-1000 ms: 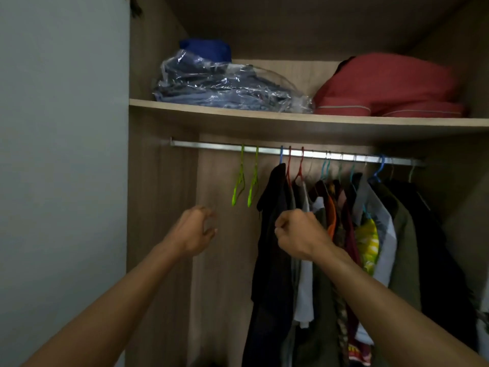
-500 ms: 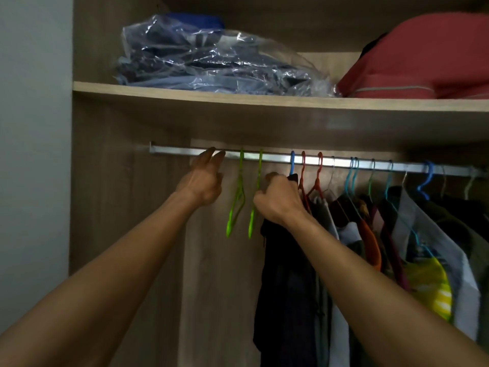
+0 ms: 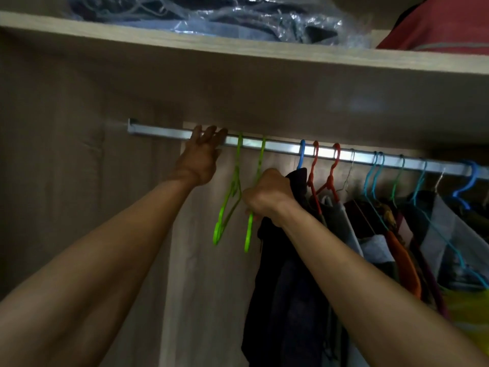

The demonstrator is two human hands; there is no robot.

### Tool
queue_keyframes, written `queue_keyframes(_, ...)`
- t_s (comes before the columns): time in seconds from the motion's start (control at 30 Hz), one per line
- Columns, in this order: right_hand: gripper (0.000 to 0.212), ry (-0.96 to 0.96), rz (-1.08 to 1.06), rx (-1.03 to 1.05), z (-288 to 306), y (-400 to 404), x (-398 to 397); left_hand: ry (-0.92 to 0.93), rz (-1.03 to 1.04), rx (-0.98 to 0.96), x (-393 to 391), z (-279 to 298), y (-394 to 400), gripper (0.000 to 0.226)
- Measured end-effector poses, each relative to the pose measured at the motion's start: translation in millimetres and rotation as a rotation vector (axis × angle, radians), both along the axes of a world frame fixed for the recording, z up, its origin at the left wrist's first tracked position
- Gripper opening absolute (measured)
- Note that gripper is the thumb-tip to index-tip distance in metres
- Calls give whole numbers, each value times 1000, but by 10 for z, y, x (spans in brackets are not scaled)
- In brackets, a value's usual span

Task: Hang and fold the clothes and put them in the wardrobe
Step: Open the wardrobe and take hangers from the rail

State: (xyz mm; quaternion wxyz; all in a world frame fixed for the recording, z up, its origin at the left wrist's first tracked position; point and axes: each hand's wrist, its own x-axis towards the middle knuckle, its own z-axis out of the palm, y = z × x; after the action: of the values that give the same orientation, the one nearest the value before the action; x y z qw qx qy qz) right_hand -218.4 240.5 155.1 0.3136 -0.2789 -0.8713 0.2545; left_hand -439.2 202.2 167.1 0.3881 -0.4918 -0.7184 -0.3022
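Two lime-green hangers [image 3: 229, 197] are dangling empty on the metal rail [image 3: 280, 147], side by side at the left end of the row, and right of them one blue hook and two red ones are riding the same rail ahead of a bunch of teal, green and wire hooks running off to the far right, too crowded to count with any certainty. Two bundles are sitting on the shelf [image 3: 238, 53] above: one plastic-wrapped bundle [image 3: 238, 14] at the left, one red bundle [image 3: 436, 25] at the right. Now the hands: the left hand [image 3: 198, 160] is reaching up with its fingers stretched out nearly straight, fingertips touching the rail just left of the first green hanger, holding nothing. The right hand [image 3: 267, 194] is curling into a fist at the top of the dark garment [image 3: 285, 274], which is hanging from the blue hook as the leftmost of the clothes; it seems to be gripping the cloth there, right beside the second green hanger. Compared with half a second ago, the camera is pressing in closer and both hands are staying in nearly the same spots, the left still at the rail, the right still at the dark garment's top.
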Motion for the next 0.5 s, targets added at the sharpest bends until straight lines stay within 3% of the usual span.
queue_keyframes(0.2,31,-21,-60,143,92,2,-40,-1,-13,69,-77,-63,97,57)
queue_keyframes(0.33,14,-10,-82,216,155,-22,44,12,-16,48,-108,-58,87,60)
queue_keyframes(0.5,26,-14,-131,215,232,16,214,23,-11,-4,-30,-18,0,62)
